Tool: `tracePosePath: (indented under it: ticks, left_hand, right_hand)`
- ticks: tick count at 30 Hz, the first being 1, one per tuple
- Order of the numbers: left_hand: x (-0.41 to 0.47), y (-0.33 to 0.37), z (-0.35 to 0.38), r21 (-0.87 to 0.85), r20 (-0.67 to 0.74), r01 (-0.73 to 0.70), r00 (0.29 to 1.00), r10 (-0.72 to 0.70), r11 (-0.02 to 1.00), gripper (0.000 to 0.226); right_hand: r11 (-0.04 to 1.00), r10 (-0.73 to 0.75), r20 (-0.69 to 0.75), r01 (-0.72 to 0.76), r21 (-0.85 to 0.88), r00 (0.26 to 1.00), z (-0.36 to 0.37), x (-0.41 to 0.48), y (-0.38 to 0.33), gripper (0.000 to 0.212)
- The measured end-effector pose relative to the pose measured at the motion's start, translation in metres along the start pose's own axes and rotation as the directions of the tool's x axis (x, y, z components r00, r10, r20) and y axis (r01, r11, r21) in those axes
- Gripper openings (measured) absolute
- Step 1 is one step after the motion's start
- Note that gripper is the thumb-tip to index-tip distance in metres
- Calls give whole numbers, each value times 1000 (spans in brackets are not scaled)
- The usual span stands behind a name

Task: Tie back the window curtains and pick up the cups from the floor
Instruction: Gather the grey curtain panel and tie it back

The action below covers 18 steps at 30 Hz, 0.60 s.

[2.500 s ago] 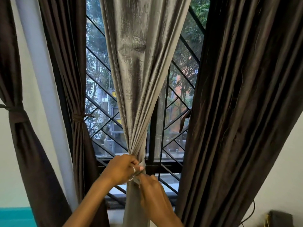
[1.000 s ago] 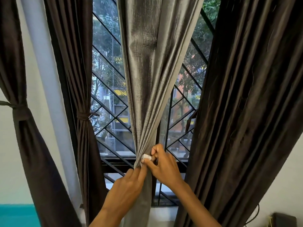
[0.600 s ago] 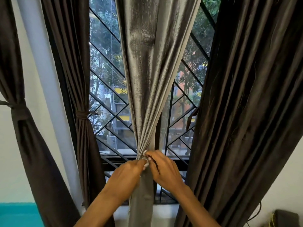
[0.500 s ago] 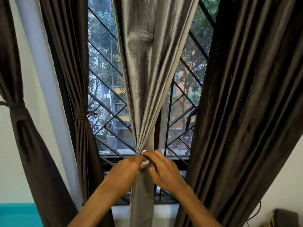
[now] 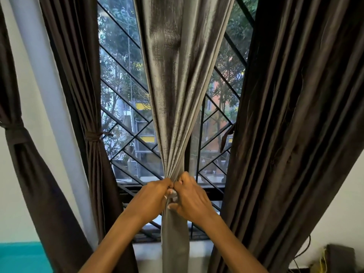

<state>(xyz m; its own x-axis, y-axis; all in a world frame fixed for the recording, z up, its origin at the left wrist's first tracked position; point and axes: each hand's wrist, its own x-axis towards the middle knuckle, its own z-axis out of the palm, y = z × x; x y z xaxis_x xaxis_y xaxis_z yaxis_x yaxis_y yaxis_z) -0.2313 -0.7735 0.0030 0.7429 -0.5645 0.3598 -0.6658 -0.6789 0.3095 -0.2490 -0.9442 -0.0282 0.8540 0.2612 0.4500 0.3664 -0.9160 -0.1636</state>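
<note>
Hands (image 5: pixel 173 196) around shiny, pleated curtain (image 5: pixel 177 95)

Silver-grey curtain (image 5: pixel 177 107) hangs upright, gathered tightly low down.

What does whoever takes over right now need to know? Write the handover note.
Left hand: shut on the grey curtain, bunching it at sill height.
Right hand: shut on the same bunch; a small pale tie piece shows between the hands.
Done: two dark curtains already tied, far left and left of the window.
Left: finish the grey curtain's tie; the dark right curtain hangs loose. Cups and floor are out of view.
</note>
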Motion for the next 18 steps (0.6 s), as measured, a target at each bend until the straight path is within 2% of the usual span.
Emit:
tracePosePath:
  ticks: [5,14,18]
  left_hand:
    - [6,-9,8,-60,-16,37,999,-38,997,4]
    - [8,-11,19,-105,-27,106,994,-109,989,8]
    - [8,-5,22,-227,-69,176,978,-196,958,11]
  right_hand:
    - [1000,1,-51,1,27,999,5,4,-2,28]
    - [985,-76,-88,88,150,993,8,-22,6,26]
    - [961,-9,-190,61,271,982,5,-29,11,32]
